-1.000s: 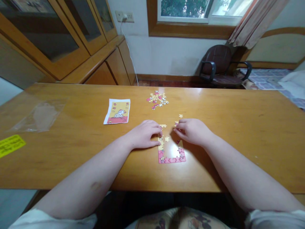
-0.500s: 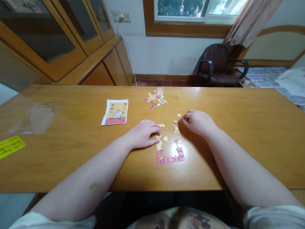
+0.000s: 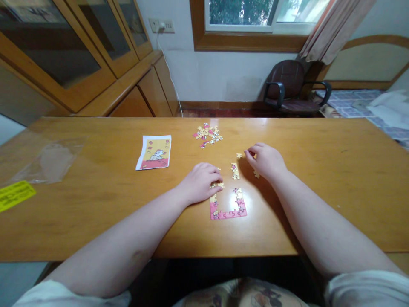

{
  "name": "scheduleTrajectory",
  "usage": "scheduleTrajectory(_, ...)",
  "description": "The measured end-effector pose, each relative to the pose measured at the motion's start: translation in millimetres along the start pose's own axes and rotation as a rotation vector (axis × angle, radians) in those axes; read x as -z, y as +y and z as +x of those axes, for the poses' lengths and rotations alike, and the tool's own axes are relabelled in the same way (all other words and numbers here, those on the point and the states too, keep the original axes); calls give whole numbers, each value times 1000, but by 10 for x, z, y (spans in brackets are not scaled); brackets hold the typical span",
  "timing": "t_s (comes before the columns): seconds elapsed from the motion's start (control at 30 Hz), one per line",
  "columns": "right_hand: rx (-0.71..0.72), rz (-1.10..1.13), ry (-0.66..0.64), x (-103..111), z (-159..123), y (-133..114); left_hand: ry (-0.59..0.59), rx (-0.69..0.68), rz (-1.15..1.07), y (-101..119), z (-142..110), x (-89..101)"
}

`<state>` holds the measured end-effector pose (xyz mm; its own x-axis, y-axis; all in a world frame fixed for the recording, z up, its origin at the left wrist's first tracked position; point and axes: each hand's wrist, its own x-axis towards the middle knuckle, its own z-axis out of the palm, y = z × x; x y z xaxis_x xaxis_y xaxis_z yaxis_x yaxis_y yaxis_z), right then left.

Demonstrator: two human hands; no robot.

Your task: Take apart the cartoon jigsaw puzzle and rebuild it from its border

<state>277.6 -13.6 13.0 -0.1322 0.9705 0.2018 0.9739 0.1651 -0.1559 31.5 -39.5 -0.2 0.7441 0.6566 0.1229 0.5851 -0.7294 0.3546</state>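
Window [image 3: 239,13] daylight leaves soft glare on the tabletop [image 3: 185,230].

On table [image 3: 105,196]: plastic bag [image 3: 56,160] far left, label [image 3: 15,196] before it at left edge. Picture card [image 3: 155,152] right of bag. Pile of pieces [image 3: 207,134] right of card, toward back. Partly joined puzzle border [image 3: 227,214] in front of pile, nearer the person; short joined strip [image 3: 235,171] behind border's right side, apart from it. Single piece [image 3: 239,156] just behind strip. Cabinet [image 3: 128,100] back left, chair [image 3: 289,85] behind table, right.
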Motion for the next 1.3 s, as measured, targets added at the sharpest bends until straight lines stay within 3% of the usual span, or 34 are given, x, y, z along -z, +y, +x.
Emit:
scheduleTrajectory(0.2, 301, 145, -301, 3, -18, -56, 66, 40, 4, -81, -7, -8)
scheduleTrajectory(0.5, 334, 203, -426, 74, -62, -117, 79, 109, 27, -152, -18, -3)
scheduleTrajectory(1.0, 342, 217, -428, 63, -68, -115, 53, 76, 6, -135, -26, -8)
scheduleTrajectory(1.13, 325, 222, -412, 52, -60, -118, 51, 39, 41, -128, -23, 66)
scheduleTrajectory(1.23, 307, 262, -363, 130, -48, -98, 83, -21, 150, 67, -77, 139)
scheduleTrajectory(1.3, 251, 256, -334, 239, -56, -76, 73, -92, 260, 360, -166, 112)
